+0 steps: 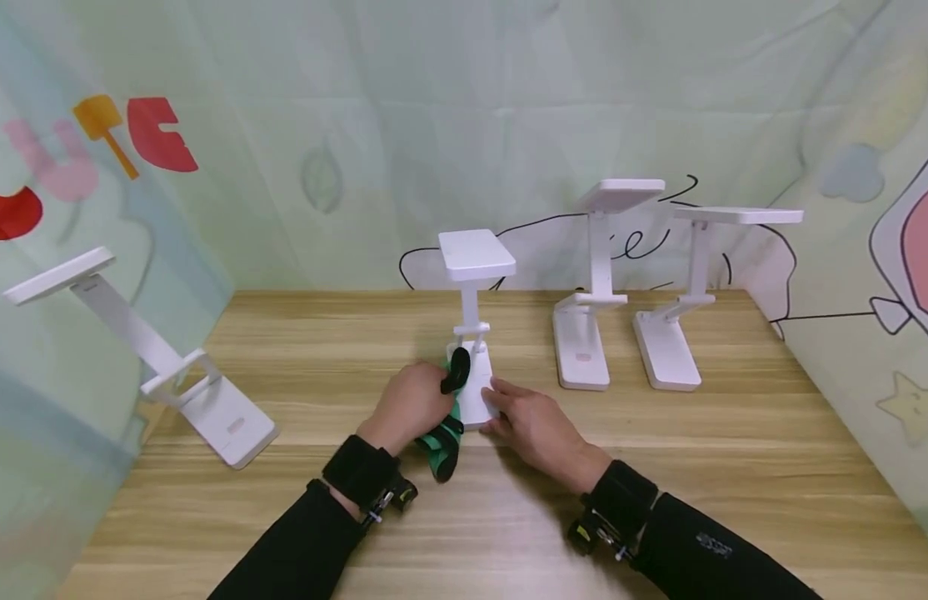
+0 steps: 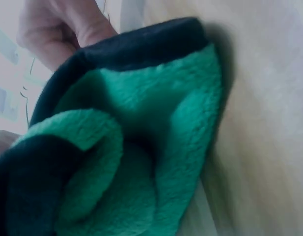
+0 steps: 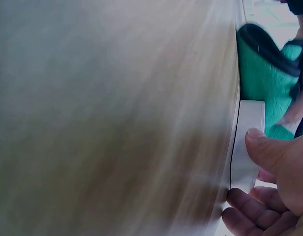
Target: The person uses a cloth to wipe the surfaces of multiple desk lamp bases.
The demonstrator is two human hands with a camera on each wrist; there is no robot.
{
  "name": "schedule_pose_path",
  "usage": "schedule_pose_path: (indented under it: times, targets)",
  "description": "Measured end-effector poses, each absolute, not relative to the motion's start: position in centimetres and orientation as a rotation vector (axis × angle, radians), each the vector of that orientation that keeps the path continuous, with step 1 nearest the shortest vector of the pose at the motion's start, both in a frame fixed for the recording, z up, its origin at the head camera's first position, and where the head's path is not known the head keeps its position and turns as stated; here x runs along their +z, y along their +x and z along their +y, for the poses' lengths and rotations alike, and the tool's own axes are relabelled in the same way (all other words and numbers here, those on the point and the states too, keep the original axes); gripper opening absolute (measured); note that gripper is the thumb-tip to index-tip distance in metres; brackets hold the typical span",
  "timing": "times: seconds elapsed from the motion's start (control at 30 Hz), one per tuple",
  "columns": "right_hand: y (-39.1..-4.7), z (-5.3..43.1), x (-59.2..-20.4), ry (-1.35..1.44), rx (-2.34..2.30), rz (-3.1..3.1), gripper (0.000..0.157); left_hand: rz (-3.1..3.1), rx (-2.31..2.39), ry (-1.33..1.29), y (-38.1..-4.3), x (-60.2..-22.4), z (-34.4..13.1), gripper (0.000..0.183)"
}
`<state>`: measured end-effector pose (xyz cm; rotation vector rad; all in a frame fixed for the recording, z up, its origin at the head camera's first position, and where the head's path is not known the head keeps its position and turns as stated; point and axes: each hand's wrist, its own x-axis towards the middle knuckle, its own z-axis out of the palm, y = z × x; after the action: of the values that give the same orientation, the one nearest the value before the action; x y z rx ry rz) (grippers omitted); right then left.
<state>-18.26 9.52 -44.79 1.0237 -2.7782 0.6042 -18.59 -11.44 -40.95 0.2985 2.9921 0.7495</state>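
Note:
A white folding desk lamp (image 1: 470, 304) stands upright at mid-table, its flat head on top of a hinged arm. My left hand (image 1: 415, 404) grips a green cloth with black edging (image 1: 443, 450) against the left side of the lamp's base (image 1: 475, 402). The bunched green cloth (image 2: 188, 108) fills much of the left wrist view and hides part of that hand. With thumb and fingers, my right hand (image 1: 539, 429) holds the front right corner of the base. In the right wrist view, the thumb (image 3: 269, 147) lies on the white base edge (image 3: 245, 157).
Two similar white lamps stand at the back right, one lamp (image 1: 584, 337) beside the other lamp (image 1: 668, 346). Another white lamp (image 1: 232, 421) leans its arm leftward at the left. A printed fabric backdrop (image 1: 321, 108) encloses the wooden table (image 1: 734, 475) behind and on both sides.

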Motion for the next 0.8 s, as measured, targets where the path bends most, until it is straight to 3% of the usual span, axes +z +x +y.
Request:
schedule_pose_path:
  times: [0.13,0.37,0.8]
  targets:
    - [-18.2,9.5,-44.9,1.026,0.6,-2.773,0.05,2.877,0.791,0.288,-18.2,-40.2,-12.4,0.01]
    - [-18.3,9.5,-44.9,1.027,0.607,-2.777,0.051,2.864,0.951,-0.001,-20.2,-39.1,-13.2,0.016]
    - [-18.2,9.5,-44.8,1.014,0.627,-2.786,0.051,2.912,0.826,0.141,-19.1,-40.5,-11.4,0.014]
